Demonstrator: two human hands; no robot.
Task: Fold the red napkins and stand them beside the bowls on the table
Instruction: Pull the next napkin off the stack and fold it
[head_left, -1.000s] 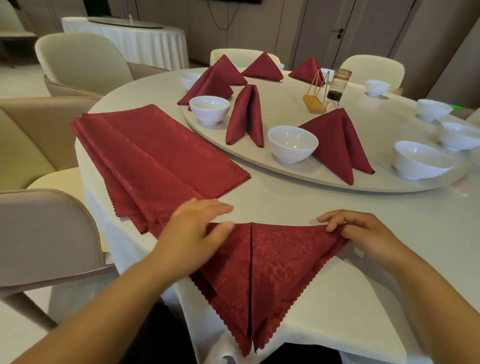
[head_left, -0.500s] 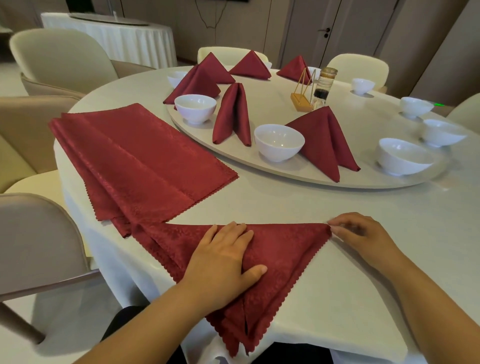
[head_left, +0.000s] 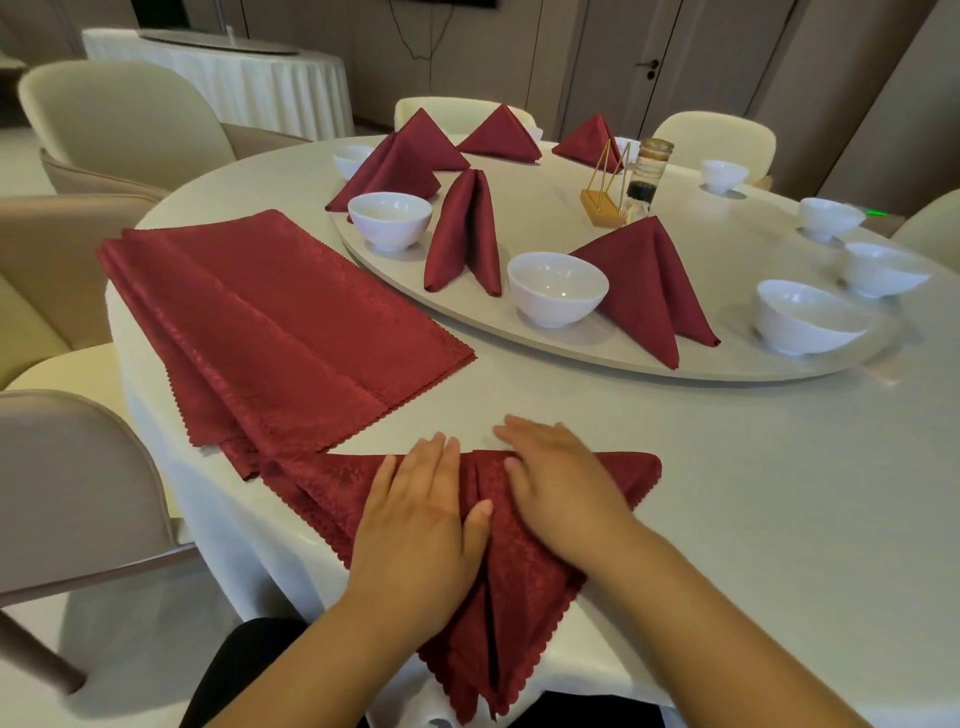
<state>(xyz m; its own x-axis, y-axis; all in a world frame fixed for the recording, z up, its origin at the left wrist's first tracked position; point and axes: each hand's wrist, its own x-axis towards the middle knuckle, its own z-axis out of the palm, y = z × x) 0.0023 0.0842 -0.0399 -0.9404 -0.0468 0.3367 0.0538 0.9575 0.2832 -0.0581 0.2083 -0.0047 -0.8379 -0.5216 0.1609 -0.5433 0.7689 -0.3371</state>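
A red napkin (head_left: 519, 613) folded into a downward-pointing triangle lies at the table's near edge, its tip hanging over. My left hand (head_left: 421, 519) presses flat on its left half. My right hand (head_left: 561, 483) lies flat on its right half, fingers straight. Beside them on the left, a stack of flat red napkins (head_left: 270, 322) is spread out. On the turntable (head_left: 727, 364), folded napkins stand beside white bowls: one napkin (head_left: 465, 234) next to a bowl (head_left: 389, 218), another napkin (head_left: 649, 280) next to a bowl (head_left: 556, 286).
More white bowls (head_left: 802, 314) sit at the right of the turntable without napkins. A gold holder (head_left: 605, 192) and a glass jar (head_left: 647, 171) stand at its centre. Cream chairs (head_left: 78, 493) ring the table; another clothed table (head_left: 218, 78) stands behind.
My right hand has left the napkin's right corner and moved left onto the cloth beside my left hand. The left hand has stayed pressed on the triangle's middle.
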